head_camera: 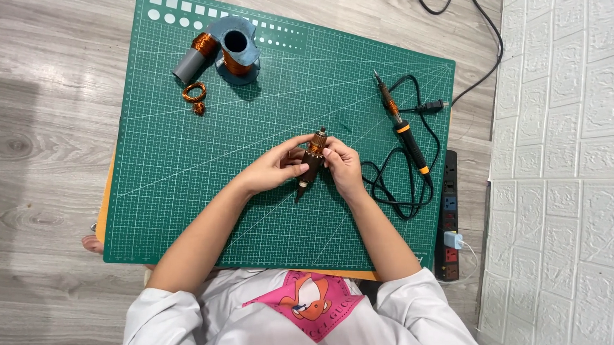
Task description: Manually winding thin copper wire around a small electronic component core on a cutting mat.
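While both hands meet mid-mat point(182, 186), left hand point(273, 171) & right hand point(342, 167) pinch a small rotor point(313, 162) btwn fingertips, held just above it; soldering iron point(403, 129) lies to the right.

motor rotor point(312, 159) mid-mat point(182, 186) | wire spools point(225, 49) behind-left | soldering iron point(403, 127) right | power strip point(450, 214) off-mat right

Tabletop point(110, 204) covered by green gridded cutting mat point(181, 172). On mat: two grey spools of copper wire point(220, 49), small loose copper coil point(194, 93), soldering iron point(403, 127) with black cord point(391, 182). Black power strip point(450, 214) at right edge
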